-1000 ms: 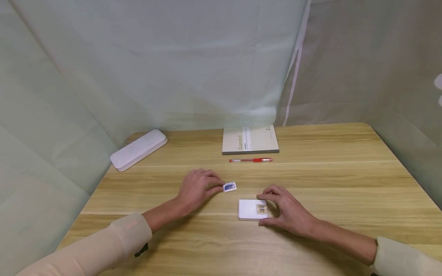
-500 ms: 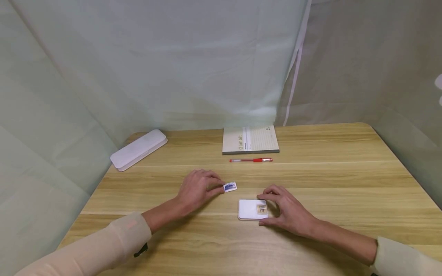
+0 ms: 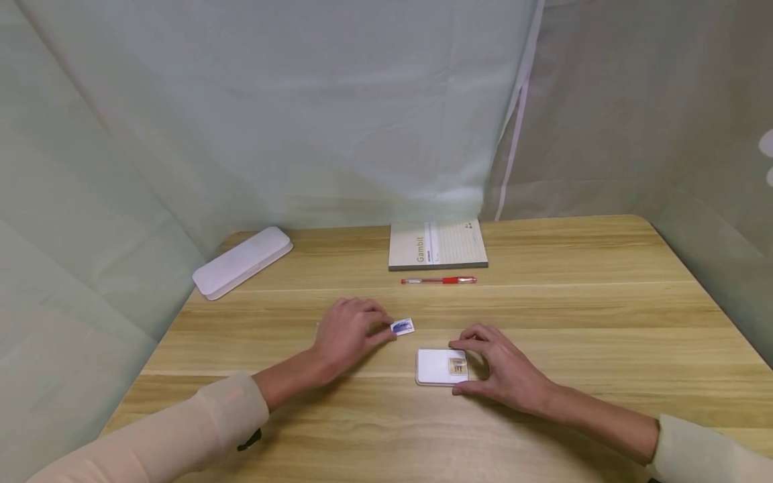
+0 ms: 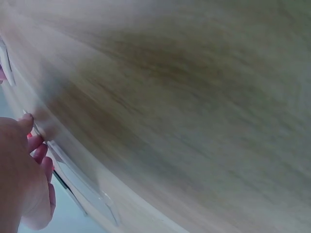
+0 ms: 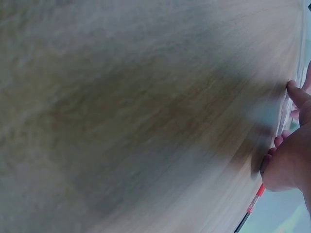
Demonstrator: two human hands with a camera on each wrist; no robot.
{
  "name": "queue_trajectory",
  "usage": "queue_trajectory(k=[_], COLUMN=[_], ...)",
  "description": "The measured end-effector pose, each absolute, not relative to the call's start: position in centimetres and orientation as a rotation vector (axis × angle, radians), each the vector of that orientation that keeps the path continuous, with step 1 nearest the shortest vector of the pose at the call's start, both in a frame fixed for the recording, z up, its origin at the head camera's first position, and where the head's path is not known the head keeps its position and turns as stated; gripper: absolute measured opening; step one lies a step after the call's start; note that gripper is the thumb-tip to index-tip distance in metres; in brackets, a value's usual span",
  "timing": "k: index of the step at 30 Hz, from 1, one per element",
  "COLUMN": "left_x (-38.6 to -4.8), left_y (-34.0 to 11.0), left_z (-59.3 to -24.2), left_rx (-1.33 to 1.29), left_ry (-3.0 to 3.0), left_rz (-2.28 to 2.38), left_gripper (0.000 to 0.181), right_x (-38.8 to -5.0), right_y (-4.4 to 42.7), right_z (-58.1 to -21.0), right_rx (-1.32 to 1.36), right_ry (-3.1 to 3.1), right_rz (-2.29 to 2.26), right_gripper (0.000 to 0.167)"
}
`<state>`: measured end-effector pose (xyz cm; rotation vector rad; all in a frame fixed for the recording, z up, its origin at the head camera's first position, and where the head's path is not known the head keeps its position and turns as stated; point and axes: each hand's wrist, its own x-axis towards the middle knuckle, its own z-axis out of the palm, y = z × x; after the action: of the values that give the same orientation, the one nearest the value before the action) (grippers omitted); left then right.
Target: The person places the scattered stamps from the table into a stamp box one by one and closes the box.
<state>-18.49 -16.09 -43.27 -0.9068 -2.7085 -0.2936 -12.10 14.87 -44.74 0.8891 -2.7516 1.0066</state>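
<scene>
Plainly lettered "Gambit," a notebook (image 3: 437, 246) lies beyond the left hand (image 3: 347, 337), pinching a blue-printed slip (image 3: 402, 327), and the right hand (image 3: 509, 376), gripping a white case (image 3: 432, 366) (red pen (image 3: 451, 280) between).

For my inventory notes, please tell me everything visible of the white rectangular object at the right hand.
The white rectangular object lies flat on the table. It looks thin and smooth, with rounded corners and a narrow darker rim; its material is unclear. A tan, stamp-like patch with dark marks shows at its right end, where the right hand grips its near and far edges.
</scene>
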Motion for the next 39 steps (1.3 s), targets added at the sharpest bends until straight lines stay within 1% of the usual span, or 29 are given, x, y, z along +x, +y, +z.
queue_trajectory(k=[20,30,39], left_x=[-18.2,-18.0,-17.4], left_y=[-15.7,-15.4,-14.9], left_z=[-43.7,-44.1,-43.5], left_rx=[-0.901,-0.862,-0.860], left_ry=[-2.690,-2.683,-2.695], left_rz=[-0.346,-0.519,-0.637], left_gripper=[0.015,0.016,0.017], right_x=[-12.0,-12.0,-12.1], right_y=[14.9,14.8,14.9], right_z=[-44.8,-44.7,-44.7], right_rx=[0.898,0.895,0.890], right_ry=[-2.747,-2.754,-2.767], right_rz=[1.007,1.001,1.005], right_gripper=[0.064,0.064,0.063])
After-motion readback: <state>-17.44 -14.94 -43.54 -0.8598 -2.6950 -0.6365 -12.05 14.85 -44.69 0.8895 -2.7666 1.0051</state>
